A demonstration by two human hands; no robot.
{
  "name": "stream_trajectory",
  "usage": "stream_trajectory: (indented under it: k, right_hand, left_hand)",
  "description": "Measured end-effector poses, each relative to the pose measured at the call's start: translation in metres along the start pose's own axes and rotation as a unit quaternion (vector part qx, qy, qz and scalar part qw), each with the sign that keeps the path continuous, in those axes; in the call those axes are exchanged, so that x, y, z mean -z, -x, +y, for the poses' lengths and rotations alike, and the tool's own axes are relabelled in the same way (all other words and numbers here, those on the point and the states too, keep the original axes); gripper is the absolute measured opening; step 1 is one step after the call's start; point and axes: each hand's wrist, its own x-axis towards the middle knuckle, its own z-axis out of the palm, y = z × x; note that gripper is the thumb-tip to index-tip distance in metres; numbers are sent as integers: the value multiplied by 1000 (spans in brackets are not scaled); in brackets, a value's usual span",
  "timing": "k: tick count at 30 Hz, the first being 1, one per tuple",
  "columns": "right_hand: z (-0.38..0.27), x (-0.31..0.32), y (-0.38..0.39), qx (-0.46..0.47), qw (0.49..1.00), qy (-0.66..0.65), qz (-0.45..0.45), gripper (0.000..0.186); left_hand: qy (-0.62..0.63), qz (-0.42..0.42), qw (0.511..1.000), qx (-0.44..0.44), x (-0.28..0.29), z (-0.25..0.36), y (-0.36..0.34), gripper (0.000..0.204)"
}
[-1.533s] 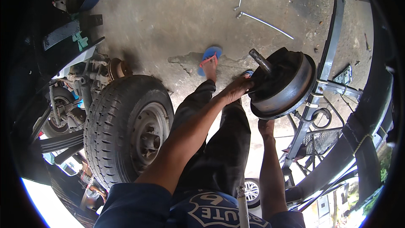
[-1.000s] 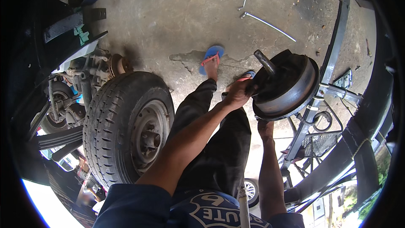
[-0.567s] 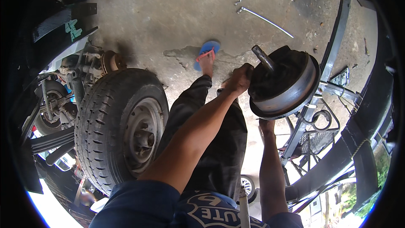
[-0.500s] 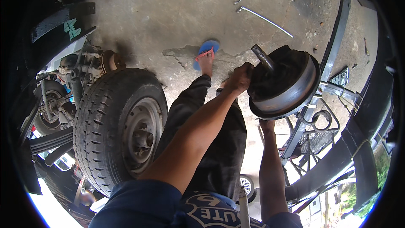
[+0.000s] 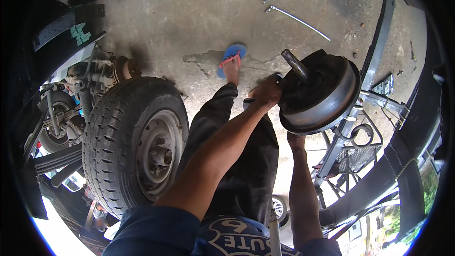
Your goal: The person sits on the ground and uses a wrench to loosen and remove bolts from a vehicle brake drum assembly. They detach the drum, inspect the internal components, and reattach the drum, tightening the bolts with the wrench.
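Note:
A round, dark metal drum (image 5: 315,106), shaped like a brake drum with a pale worn band and a wide lip, stands tilted right of centre. A short metal shaft (image 5: 295,64) sticks out of its dark inner side. My left hand (image 5: 268,92) is closed against the drum's left edge, its fingertips partly hidden there. Below the drum's lower lip is my right hand (image 5: 296,141), its fingers hidden behind the metal.
On my left stands a tyre on a steel wheel (image 5: 135,144), beside a vehicle's hub and axle parts (image 5: 124,68). Two wrenches (image 5: 298,22) lie on the concrete ahead. Metal frame bars (image 5: 379,42) run along the right. My sandalled foot (image 5: 231,64) rests on cracked floor.
My left hand has shifted slightly down and left along the drum's edge. My right hand has moved slightly left. The drum stays in nearly the same place.

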Motion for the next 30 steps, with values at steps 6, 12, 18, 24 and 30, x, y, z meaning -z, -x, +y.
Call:
stream_trajectory:
  k: [6, 12, 18, 24, 30]
  right_hand:
    - [40, -16, 19, -119, 972, -201, 4, 33]
    - [53, -12, 18, -270, 780, -558, 88, 33]
    - [34, -15, 27, -17, 988, 145, -52, 29]
    - [-90, -8, 29, -75, 971, -223, 43, 40]
    - [-248, 117, 16, -448, 746, -492, 5, 15]
  left_hand:
    - [-7, -21, 1000, 3, 0, 1, 1, 45]
    - [94, -76, 992, -43, 0, 13, 1, 42]
    - [57, -82, 995, -15, 3, 29, 4, 40]
    - [41, -65, 997, -12, 0, 24, 2, 54]
    - [37, -80, 996, -25, 0, 18, -1, 38]
